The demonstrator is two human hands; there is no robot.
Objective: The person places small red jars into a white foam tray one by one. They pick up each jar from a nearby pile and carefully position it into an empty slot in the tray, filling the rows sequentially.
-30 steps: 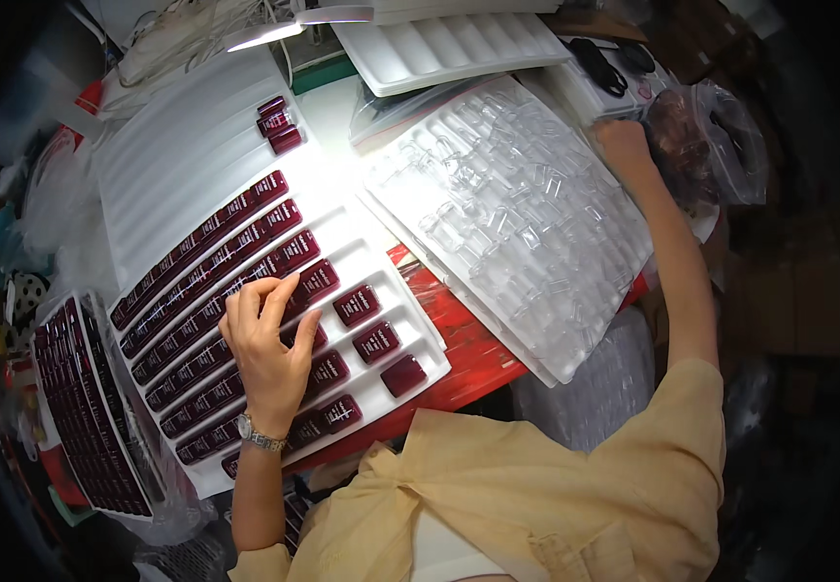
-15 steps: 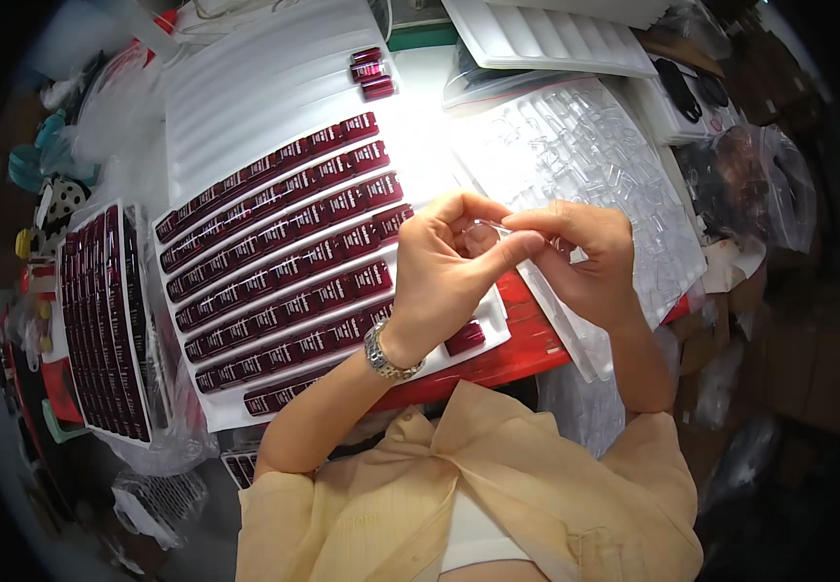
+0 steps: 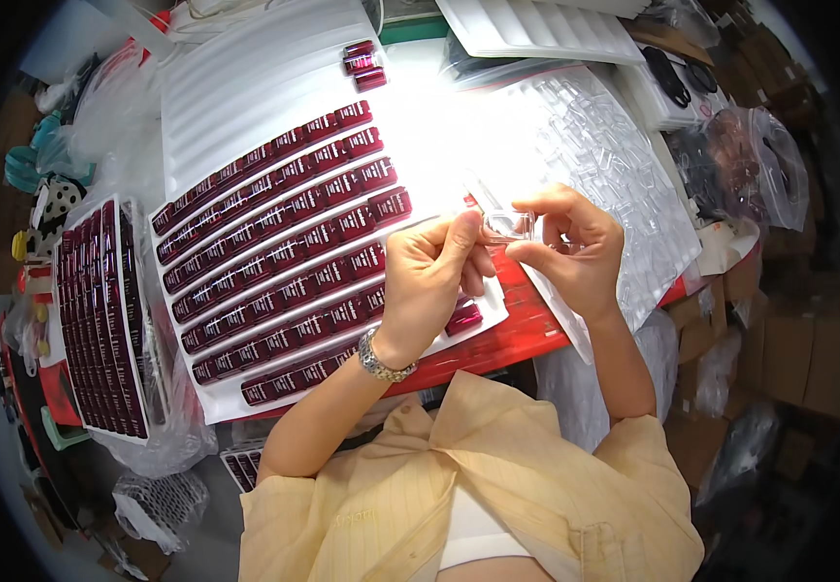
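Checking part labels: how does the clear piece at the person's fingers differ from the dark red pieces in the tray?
The clear piece is see-through; the dark red pieces are deeply coloured, with pale markings. The clear piece is pinched in the right hand; the dark red pieces lie in rows in the white tray. Both are glossy.

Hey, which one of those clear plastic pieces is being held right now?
The clear plastic piece pinched in the right hand. The other clear plastic pieces lie spread out beyond that hand.
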